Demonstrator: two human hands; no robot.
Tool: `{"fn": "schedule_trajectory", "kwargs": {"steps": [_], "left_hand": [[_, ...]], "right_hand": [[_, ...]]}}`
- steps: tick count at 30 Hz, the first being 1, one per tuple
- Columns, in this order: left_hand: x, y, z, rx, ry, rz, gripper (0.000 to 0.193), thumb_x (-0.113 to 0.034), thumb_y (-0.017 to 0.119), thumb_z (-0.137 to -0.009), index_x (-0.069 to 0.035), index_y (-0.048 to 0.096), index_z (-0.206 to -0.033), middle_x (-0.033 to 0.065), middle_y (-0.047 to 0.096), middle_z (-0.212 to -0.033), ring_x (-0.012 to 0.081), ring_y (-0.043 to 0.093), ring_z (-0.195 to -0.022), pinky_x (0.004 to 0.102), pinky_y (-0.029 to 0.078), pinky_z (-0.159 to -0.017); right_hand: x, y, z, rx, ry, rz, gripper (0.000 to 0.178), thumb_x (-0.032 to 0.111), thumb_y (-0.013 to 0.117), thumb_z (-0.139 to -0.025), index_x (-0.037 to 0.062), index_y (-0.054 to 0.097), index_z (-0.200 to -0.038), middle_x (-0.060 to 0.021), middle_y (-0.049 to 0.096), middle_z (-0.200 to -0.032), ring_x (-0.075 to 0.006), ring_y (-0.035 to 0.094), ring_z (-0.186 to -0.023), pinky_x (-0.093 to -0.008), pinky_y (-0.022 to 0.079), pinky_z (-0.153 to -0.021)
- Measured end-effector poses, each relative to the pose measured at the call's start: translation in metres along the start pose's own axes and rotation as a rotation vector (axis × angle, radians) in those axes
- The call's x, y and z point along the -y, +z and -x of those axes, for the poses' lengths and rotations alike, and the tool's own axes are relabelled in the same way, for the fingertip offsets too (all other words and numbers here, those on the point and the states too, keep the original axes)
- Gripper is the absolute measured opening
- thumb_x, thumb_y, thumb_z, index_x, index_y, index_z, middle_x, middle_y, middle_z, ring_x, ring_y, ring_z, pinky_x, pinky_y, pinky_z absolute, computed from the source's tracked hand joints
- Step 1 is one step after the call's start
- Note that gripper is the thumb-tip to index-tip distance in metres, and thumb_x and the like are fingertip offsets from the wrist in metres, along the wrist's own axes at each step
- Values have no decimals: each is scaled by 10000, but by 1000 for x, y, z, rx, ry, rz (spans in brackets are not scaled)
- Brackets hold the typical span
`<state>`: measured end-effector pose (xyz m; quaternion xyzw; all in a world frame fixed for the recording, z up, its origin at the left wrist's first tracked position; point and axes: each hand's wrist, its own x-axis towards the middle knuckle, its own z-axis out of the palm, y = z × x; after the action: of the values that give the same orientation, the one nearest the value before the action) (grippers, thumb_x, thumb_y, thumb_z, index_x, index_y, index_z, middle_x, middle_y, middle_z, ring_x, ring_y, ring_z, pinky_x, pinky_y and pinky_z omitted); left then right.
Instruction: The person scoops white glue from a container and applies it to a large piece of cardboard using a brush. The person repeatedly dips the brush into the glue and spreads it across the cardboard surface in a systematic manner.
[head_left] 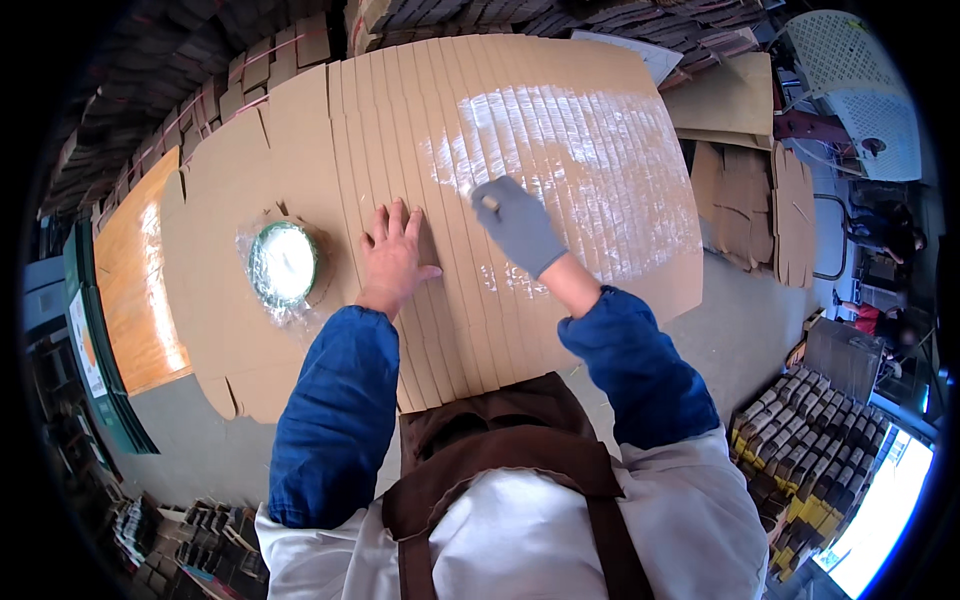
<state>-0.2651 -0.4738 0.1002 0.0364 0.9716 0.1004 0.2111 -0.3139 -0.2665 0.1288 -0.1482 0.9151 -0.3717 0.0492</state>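
Observation:
Overlapping brown cardboard sheets (pixel 385 110) lie fanned out in front of me, their edges showing as close parallel strips. Wet white glue (pixel 615 140) is smeared in streaks over the strips on the right. My left hand (pixel 393 258), bare, lies flat on the strips with its fingers spread. In a grey glove, my right hand (pixel 520 228) is closed around a small brush (pixel 466 188), whose pale head meets the left edge of the glue. Left of my left hand, a green-rimmed bowl (pixel 316 262) of white glue stands on the cardboard, wrapped in crumpled clear plastic.
A shiny orange-brown board (pixel 145 280) lies at the left beside green panels (pixel 95 330). Cardboard stacks (pixel 290 55) line the far side. More flat cardboard (pixel 740 210) and a pale perforated chair (pixel 850 80) stand right. Bundled stacks (pixel 810 450) sit lower right; people are farther off.

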Motion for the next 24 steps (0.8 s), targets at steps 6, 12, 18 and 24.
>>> {"fn": "schedule_trajectory", "kwargs": {"steps": [6,12,18,24], "left_hand": [[-6,3,-6,-77,71,21,995,-370,869,-643,-146,358,-1466,140,234,-1569,391,216,-1443,601,331,-1034],[3,2,-1,-18,6,11,993,-366,864,-656,-143,345,-1473,132,211,-1576,379,172,-1458,627,329,-1029],[-5,3,-5,-9,56,31,960,-362,845,-700,-142,332,-1481,131,191,-1577,378,169,-1458,654,292,-1058],[8,5,-3,-25,13,-62,1006,-383,854,-672,-163,316,-1494,130,210,-1573,367,194,-1447,602,341,-1042]], "right_hand": [[-136,-82,-18,-157,235,435,146,203,527,-935,84,610,-948,-214,583,-980,-427,630,-827,-516,517,-719],[-56,-19,27,-191,129,218,185,245,513,-954,98,613,-1007,-181,586,-1008,-419,633,-800,-514,511,-732],[-105,-53,42,-243,299,359,131,220,560,-925,111,603,-983,-163,578,-1047,-413,632,-791,-513,514,-704],[-4,16,102,7,119,332,130,169,579,-904,126,618,-1020,-127,598,-1023,-384,640,-828,-484,514,-717]]}}
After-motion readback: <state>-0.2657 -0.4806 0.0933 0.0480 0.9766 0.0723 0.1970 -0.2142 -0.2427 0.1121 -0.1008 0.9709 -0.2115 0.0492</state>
